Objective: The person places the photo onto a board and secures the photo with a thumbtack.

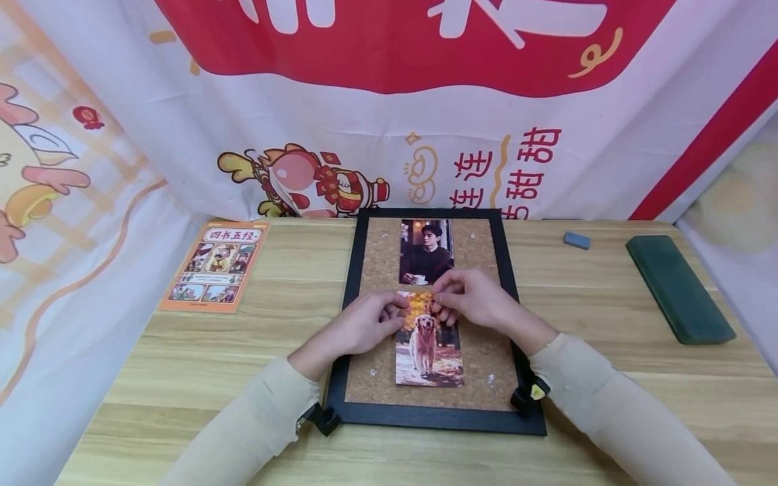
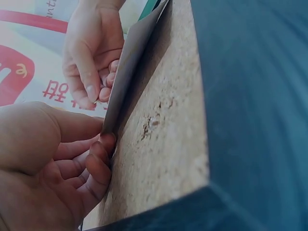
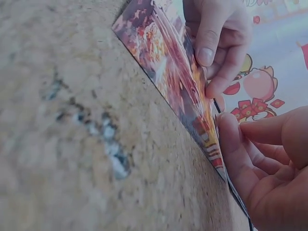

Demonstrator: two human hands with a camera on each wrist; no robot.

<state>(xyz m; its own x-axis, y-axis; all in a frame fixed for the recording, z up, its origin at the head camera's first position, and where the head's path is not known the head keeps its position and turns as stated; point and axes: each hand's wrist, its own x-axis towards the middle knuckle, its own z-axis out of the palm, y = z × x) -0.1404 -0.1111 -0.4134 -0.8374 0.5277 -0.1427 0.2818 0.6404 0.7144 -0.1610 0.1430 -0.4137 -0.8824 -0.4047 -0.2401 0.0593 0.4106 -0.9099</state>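
On a black-framed cork board (image 1: 371,337) lies a photo of a golden dog among autumn leaves (image 1: 425,337). My left hand (image 1: 371,320) pinches its upper left edge between thumb and fingers. At the upper right corner, my right hand (image 1: 471,300) brings thumb and index finger together on a tiny pale thing, too small to name; its other fingers touch the photo's edge. The left wrist view shows the photo's grey back (image 2: 127,67) standing off the cork. Above the dog photo, a photo of a person with a cup (image 1: 419,246) lies on the board.
An orange booklet (image 1: 215,266) lies left of the board. To the right are a small blue block (image 1: 577,240) and a long green case (image 1: 681,290). Several shiny marks (image 1: 491,379) dot the cork near its corners. A printed curtain (image 1: 340,115) hangs behind the table (image 1: 292,277).
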